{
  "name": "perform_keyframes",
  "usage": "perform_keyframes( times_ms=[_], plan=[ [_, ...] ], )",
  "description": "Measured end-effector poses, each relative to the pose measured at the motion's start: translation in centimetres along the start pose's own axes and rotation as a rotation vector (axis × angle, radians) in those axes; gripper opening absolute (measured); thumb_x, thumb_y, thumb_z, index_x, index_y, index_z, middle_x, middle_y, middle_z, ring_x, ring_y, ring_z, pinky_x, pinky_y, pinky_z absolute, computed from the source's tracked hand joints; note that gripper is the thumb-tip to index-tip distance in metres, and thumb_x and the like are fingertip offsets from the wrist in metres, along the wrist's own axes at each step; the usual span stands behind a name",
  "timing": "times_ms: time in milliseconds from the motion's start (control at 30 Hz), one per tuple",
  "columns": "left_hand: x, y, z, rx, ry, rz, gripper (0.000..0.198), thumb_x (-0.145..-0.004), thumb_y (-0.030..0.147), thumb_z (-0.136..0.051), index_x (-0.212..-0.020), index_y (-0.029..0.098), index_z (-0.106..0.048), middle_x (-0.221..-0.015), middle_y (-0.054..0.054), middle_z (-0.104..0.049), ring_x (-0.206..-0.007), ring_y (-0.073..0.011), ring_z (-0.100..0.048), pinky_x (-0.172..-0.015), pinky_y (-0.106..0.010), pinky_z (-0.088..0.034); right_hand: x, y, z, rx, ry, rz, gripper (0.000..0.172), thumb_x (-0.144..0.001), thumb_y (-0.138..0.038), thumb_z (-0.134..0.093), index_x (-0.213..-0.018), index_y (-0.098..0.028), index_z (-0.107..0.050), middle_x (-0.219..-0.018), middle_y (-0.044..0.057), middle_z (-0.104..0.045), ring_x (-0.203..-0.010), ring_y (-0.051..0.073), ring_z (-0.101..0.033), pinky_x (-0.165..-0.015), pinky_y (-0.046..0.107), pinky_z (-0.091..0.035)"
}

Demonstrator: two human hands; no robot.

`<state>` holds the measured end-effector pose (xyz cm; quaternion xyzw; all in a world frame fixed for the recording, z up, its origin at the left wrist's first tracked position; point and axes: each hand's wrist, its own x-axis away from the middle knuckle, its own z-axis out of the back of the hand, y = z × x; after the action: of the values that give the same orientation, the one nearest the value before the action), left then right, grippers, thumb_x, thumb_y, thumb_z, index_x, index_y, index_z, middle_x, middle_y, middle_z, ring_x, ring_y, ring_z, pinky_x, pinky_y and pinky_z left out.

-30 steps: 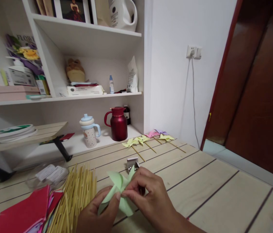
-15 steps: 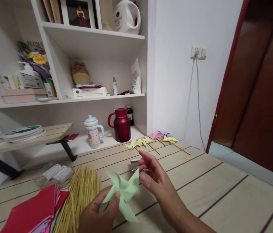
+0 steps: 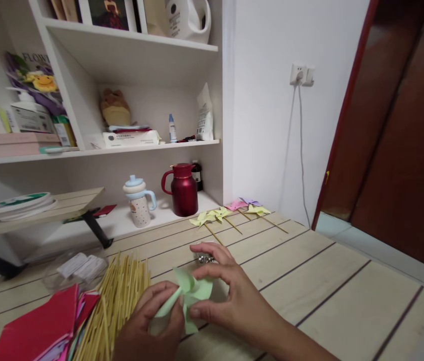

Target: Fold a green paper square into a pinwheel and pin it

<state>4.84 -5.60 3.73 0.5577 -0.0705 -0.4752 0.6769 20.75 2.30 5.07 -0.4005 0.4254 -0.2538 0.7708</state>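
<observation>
**Left hand pinches a green paper pinwheel over a slatted surface**

On the surface [image 3: 347, 301], a loose bundle of sticks [image 3: 119, 296] lies beside the left hand [image 3: 155, 318]; a bump could scatter it. The pinwheel [image 3: 201, 291] sits between both hands; its folds might spring out if the left pinch slackens. The right hand [image 3: 234, 301] curves loosely at its right blades, fingers apart.

The lidded red jug [image 3: 184, 195] hides its contents. A clear tray [image 3: 49, 281] holds white packets [image 3: 80, 267]. Shiny metal pieces [image 3: 206, 258] show behind the right fingers, their holder mostly hidden.

Pale green paper pinwheel [image 3: 196, 291], blades curled
</observation>
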Motion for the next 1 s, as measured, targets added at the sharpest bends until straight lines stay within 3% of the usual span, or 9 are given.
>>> perform_keyframes(
  times_ms=[167, 333, 567, 700, 800, 900, 967, 1000],
  plan=[
    [-0.4, -0.3, 0.3, -0.05, -0.031, -0.12, 0.011, -0.062, 0.033, -0.07, -0.068, 0.032, -0.079, -0.081, 0.001, -0.078, -0.077, -0.0191, -0.074, -0.073, -0.021, -0.057, -0.2, 0.5, -0.1, 0.011, 0.024, 0.022, 0.018, -0.064, -0.019, -0.085, -0.075, -0.024, -0.073, -0.131, 0.003, -0.058, -0.129, 0.025, -0.042, -0.109, 0.046, -0.03],
    [-0.4, -0.5, 0.1, -0.019, -0.044, -0.135, 0.01, -0.059, 0.032, -0.072, -0.068, 0.031, -0.078, -0.08, 0.001, -0.078, -0.075, -0.0186, -0.074, -0.07, -0.02, -0.057, -0.3, 0.5, -0.1, 0.022, 0.026, 0.053, 0.017, -0.065, -0.015, -0.084, -0.069, -0.023, -0.069, -0.127, 0.001, -0.061, -0.125, 0.023, -0.046, -0.107, 0.043, -0.033],
    [0.8, 1.4, -1.0, 0.125, 0.066, 0.016, 0.007, -0.06, 0.034, -0.068, -0.06, 0.032, -0.075, -0.075, 0.003, -0.074, -0.076, -0.0178, -0.07, -0.077, -0.024, -0.054, -0.3, 0.4, -0.4, 0.004, 0.038, 0.105, 0.024, -0.064, -0.008, -0.08, -0.06, -0.02, -0.06, -0.106, 0.001, -0.07, -0.111, 0.022, -0.055, -0.096, 0.039, -0.041],
    [0.3, 0.9, -0.5, 0.075, -0.103, 0.131, 0.012, -0.058, 0.04, -0.073, -0.061, 0.029, -0.075, -0.079, 0.0, -0.075, -0.083, -0.0223, -0.071, -0.081, -0.028, -0.054, -0.3, 0.5, -0.6, 0.013, 0.049, 0.103, 0.023, -0.062, -0.002, -0.076, -0.06, -0.02, -0.061, -0.097, 0.001, -0.071, -0.104, 0.021, -0.057, -0.092, 0.036, -0.043],
    [-0.2, 0.2, -0.2, 0.148, -0.187, 0.297, 0.04, -0.057, 0.047, -0.077, -0.09, 0.024, -0.076, -0.097, -0.005, -0.075, -0.096, -0.026, -0.07, -0.085, -0.031, -0.054, -0.4, 0.5, -0.5, -0.043, 0.049, 0.076, 0.02, -0.065, -0.005, -0.074, -0.061, -0.02, -0.063, -0.093, 0.002, -0.07, -0.1, 0.021, -0.058, -0.09, 0.035, -0.043],
    [-0.4, -0.3, -0.4, 0.384, -0.131, 0.397, 0.087, -0.057, 0.051, -0.08, -0.134, 0.022, -0.051, -0.113, -0.01, -0.07, -0.097, -0.0257, -0.07, -0.077, -0.031, -0.057, -0.4, 0.4, -0.2, -0.2, 0.067, -0.018, 0.015, -0.068, -0.015, -0.076, -0.061, -0.019, -0.063, -0.09, 0.003, -0.068, -0.096, 0.021, -0.059, -0.088, 0.033, -0.043],
    [-0.5, -0.9, -0.7, 0.459, -0.015, 0.405, 0.091, -0.063, 0.054, -0.076, -0.141, 0.024, -0.041, -0.112, -0.009, -0.068, -0.096, -0.0236, -0.07, -0.076, -0.029, -0.057, -0.5, 0.5, -0.1, -0.33, 0.068, -0.115, 0.013, -0.068, -0.021, -0.076, -0.063, -0.018, -0.064, -0.088, 0.003, -0.066, -0.09, 0.02, -0.059, -0.084, 0.031, -0.044],
    [-0.5, -1.4, -0.8, 0.453, 0.053, 0.396, 0.082, -0.069, 0.056, -0.071, -0.139, 0.026, -0.043, -0.11, -0.009, -0.069, -0.097, -0.0222, -0.07, -0.078, -0.028, -0.057, -0.4, 0.5, -0.1, -0.392, 0.072, -0.167, 0.013, -0.068, -0.022, -0.076, -0.065, -0.017, -0.065, -0.086, 0.002, -0.066, -0.086, 0.019, -0.059, -0.081, 0.031, -0.044]
  ],
)
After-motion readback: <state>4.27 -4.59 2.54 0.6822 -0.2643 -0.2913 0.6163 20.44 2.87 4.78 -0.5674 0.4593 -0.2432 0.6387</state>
